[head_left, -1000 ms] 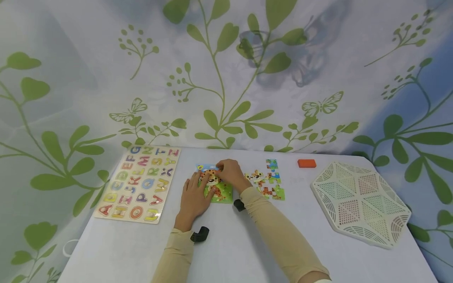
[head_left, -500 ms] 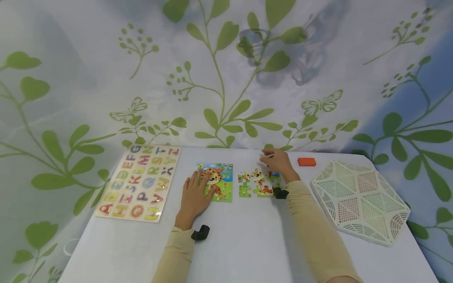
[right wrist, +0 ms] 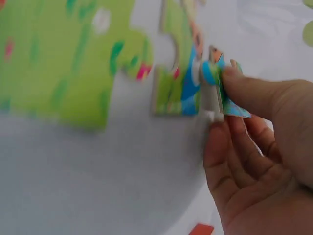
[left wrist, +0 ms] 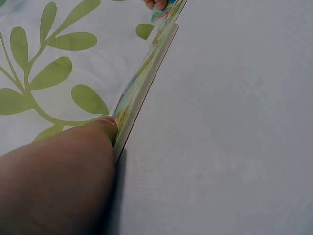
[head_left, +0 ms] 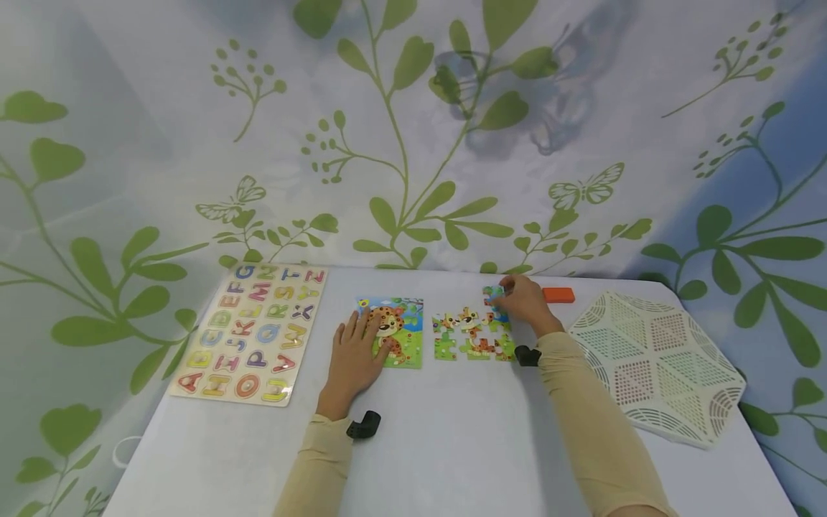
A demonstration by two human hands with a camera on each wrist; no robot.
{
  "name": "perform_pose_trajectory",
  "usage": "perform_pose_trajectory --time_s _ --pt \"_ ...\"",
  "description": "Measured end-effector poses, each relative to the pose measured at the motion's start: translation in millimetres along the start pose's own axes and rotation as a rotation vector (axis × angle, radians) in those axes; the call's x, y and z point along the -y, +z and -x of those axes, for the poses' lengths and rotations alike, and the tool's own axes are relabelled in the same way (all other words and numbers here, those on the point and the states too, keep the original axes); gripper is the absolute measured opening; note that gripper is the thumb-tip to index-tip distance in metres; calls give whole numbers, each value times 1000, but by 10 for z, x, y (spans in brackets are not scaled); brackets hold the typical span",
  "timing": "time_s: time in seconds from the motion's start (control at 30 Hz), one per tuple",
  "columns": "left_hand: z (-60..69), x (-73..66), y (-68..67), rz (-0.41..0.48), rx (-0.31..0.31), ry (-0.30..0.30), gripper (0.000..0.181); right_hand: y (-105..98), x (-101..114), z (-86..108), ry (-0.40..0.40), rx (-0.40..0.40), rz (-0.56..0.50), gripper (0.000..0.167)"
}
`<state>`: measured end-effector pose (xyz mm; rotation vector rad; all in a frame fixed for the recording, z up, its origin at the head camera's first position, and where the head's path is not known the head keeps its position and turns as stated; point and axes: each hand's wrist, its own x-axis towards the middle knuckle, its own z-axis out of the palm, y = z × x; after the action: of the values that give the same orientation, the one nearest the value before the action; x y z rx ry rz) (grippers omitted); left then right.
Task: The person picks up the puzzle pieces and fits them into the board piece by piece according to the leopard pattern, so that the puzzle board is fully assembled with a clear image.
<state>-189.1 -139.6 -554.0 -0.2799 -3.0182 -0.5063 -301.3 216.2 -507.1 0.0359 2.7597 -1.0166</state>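
A leopard picture board [head_left: 408, 350] lies on the table, its full cub picture facing up. My left hand [head_left: 354, 353] rests with spread fingers on its left side; in the left wrist view, the thumb [left wrist: 105, 125] lies at the board's edge. Right of it are interlocking jigsaw pieces [head_left: 479, 348] with gaps between several of them. At their upper right corner my right hand [head_left: 528, 305] pinches a blue-and-green jigsaw piece [right wrist: 236, 108] between thumb and fingers. That piece looks tilted up in the right wrist view, close to a neighbouring piece [right wrist: 171, 93].
A wooden alphabet board [head_left: 252, 334] lies to the left. An orange block [head_left: 561, 294] sits behind my right wrist, partly covered. The white patterned hexagonal tray [head_left: 659, 366] is at the right. A leaf-printed curtain [head_left: 413, 143] hangs behind the table.
My right hand has gone from the leopard board's right side over to the upper right of the loose pieces, then lowered and taken hold of a piece. My left hand stays in place.
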Motion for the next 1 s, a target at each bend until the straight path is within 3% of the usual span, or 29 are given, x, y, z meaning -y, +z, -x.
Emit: perform_pose_trajectory --time_s 0.23,0.5,0.73,1.0 --pt "-5 -27 4 7 -11 14 66 94 108 -3 28 -35 -198 42" --pt "-16 13 35 6 -6 7 68 443 476 78 8 84 -389 42" --pt "-34 47 32 25 -1 -14 68 877 838 128 -32 126 -366 34" --pt "-16 19 39 24 -1 -9 67 1156 1063 159 -63 41 -287 30"
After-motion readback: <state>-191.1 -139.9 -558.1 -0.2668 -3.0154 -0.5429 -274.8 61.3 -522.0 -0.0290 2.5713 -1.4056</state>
